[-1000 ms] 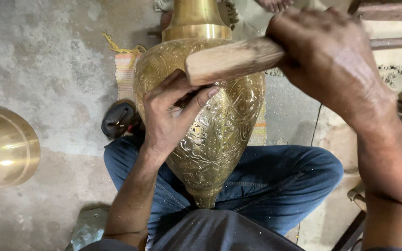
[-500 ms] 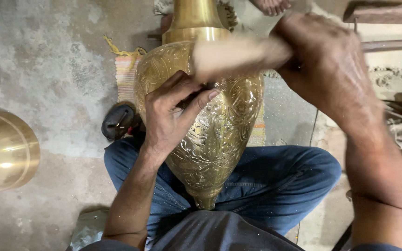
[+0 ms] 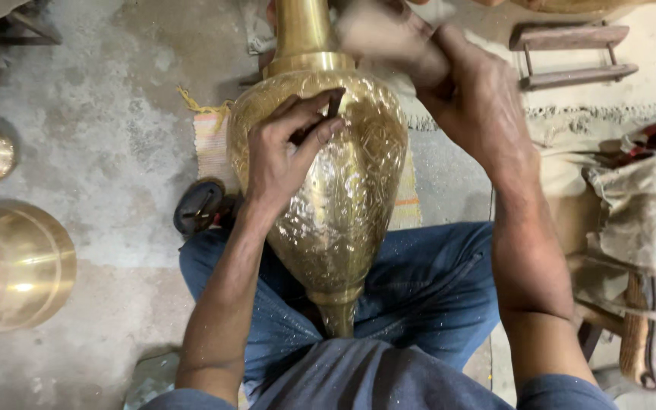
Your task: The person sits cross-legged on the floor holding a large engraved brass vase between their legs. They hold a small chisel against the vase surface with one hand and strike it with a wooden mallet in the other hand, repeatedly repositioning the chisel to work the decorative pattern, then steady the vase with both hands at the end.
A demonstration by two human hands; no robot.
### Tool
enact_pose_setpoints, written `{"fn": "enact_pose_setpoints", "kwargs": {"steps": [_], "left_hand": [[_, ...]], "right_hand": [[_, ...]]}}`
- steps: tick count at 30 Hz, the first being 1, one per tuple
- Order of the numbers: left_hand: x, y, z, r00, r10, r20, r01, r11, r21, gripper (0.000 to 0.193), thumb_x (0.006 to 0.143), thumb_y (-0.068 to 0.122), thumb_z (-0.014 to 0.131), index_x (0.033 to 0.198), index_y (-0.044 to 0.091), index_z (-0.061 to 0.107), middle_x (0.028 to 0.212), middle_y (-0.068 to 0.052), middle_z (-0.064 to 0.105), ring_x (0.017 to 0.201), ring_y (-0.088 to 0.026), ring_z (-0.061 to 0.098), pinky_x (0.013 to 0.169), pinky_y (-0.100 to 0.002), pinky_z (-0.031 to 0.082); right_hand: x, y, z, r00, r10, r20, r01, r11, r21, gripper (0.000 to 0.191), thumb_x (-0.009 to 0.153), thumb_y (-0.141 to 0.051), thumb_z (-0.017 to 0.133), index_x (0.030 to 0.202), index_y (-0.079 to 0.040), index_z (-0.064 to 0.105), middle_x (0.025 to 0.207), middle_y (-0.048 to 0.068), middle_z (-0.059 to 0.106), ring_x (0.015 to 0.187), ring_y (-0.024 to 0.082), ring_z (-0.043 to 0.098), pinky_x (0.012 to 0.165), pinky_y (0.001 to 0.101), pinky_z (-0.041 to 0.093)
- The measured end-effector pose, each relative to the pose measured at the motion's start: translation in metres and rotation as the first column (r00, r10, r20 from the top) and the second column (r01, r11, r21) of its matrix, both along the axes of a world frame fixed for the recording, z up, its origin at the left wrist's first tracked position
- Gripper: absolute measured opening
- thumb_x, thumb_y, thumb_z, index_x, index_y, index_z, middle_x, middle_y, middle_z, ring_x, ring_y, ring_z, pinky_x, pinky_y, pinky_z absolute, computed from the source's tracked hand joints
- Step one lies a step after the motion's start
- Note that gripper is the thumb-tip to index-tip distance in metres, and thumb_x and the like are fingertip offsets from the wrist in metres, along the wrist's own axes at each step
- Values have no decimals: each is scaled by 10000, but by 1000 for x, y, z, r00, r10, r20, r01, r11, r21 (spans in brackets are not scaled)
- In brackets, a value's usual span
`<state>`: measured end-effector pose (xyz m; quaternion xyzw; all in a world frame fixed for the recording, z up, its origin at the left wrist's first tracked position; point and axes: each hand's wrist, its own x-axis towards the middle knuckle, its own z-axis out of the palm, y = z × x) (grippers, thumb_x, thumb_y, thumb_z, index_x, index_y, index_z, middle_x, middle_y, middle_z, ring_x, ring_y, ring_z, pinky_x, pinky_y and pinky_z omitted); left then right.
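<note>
Head view. Engraved brass vase [image 3: 328,190] lies across the lap on blue jeans [image 3: 434,296], neck toward 12 o'clock, narrow foot toward 6. Left hand [image 3: 286,156] rests on the vase body, fingers pinching a thin dark chisel [image 3: 334,106]. Right hand [image 3: 468,91] at 1 o'clock, closed around a blurred wooden mallet [image 3: 370,34] above the neck. Brass bowl [image 3: 13,266] on the floor at 9 o'clock.

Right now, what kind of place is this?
Likely a metalworking workshop with floor seating. A large engraved brass vessel lies across the worker's lap, the left hand holds a small tool against it, the right hand grips a wooden mallet, and brass pieces sit on the concrete floor.
</note>
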<state>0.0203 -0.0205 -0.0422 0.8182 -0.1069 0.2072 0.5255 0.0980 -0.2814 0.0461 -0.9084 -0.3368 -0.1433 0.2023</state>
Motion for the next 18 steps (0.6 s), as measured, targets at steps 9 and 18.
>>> {"fn": "enact_pose_setpoints", "kwargs": {"steps": [9, 18], "left_hand": [[20, 4, -12, 997, -38, -71, 21, 975, -221, 277, 994, 211, 764, 1243, 94, 733, 1005, -73, 804, 801, -133, 783, 658, -284, 665], [13, 11, -11, 999, -6, 45, 18, 961, -275, 284, 1014, 221, 773, 1259, 89, 713, 998, -84, 801, 823, -116, 799, 640, -258, 698]], "right_hand": [[-17, -13, -41, 981, -188, 42, 182, 976, 116, 306, 979, -42, 787, 1175, -22, 553, 980, 171, 714, 875, 322, 732, 724, 446, 599], [-59, -12, -111, 929, -366, -51, 364, 930, -58, 227, 962, -34, 751, 1116, -29, 584, 924, 169, 719, 763, 271, 722, 665, 406, 619]]}}
